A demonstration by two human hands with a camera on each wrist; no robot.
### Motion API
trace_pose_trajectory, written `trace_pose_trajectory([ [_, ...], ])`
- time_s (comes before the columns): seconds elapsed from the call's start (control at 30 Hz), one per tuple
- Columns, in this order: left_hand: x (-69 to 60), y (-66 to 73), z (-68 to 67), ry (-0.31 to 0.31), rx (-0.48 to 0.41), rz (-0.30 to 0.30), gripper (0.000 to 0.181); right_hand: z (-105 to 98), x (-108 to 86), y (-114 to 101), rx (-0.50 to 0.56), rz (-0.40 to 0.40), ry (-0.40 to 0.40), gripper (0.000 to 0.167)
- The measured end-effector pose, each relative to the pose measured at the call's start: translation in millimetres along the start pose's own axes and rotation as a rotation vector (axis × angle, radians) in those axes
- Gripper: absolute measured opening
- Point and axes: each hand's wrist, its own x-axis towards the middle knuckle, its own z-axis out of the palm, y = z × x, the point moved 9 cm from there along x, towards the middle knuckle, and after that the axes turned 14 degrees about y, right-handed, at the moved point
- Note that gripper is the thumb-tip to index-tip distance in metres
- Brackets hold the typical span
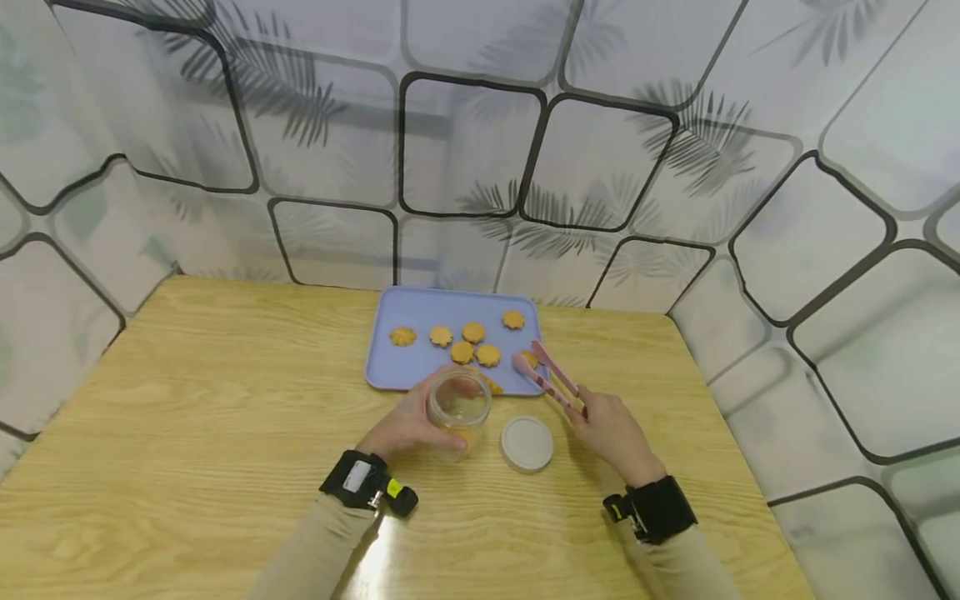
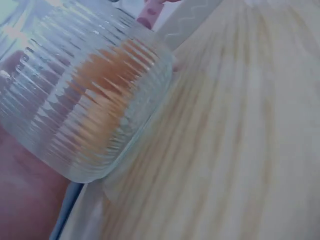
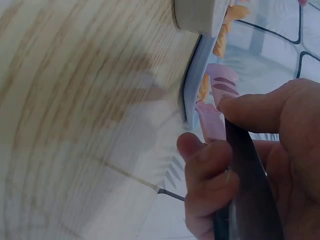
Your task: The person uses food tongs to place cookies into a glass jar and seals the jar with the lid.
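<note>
My left hand (image 1: 411,423) grips a ribbed clear glass jar (image 1: 459,404), tilted, with orange-yellow pieces (image 2: 107,95) low inside it. Pink tongs (image 1: 551,385) are pinched in my right hand (image 1: 611,435); their spread tips stand around a round cookie (image 1: 529,359) at the right front corner of the blue tray (image 1: 382,367). Whether the tips touch that cookie I cannot tell. In the right wrist view the thumb and curled fingers hold the tongs' dark handles (image 3: 250,185). Several flower-edged cookies (image 1: 473,332) lie on the tray.
A round whitish lid (image 1: 527,444) lies on the wooden table (image 1: 225,417) between my hands, in front of the tray. Behind and beside the table hangs a patterned curtain (image 1: 472,150) with dark outlines and leaf shapes.
</note>
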Motion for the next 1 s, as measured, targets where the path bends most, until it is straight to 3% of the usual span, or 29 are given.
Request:
trace_pose_trajectory([
  [0.3, 0.3, -1.9, 0.3, 0.093, 0.042, 0.037, 0.084, -1, -0.9, -1, 0.007, -0.012, 0.047, 0.021],
  [0.4, 1.2, -2.6, -0.1, 0.105, 0.052, 0.034, 0.083, -9, -3.5, -5, 0.083, -0.024, 0.083, 0.019],
  [0.6, 3.2, -4.6, 4.1, 0.094, 0.044, 0.016, 0.084, -39, -24.3, -20, 0.285, -0.002, 0.094, 0.038],
  [0.73, 3.1, -4.4, 3.8, 0.095, 0.050, 0.008, 0.085, -59, -35.6, -46, 0.396, -0.099, 0.103, 0.037],
  [0.87, 3.3, -3.7, -0.4, 0.120, 0.123, -0.007, 0.087, -69, -40.8, -73, 0.466, -0.206, 0.094, 0.033],
  [1.0, 3.3, -7.2, -2.5, 0.133, 0.171, -0.046, 0.087, -66, -45.9, -86, 0.466, -0.227, 0.038, 0.037],
])
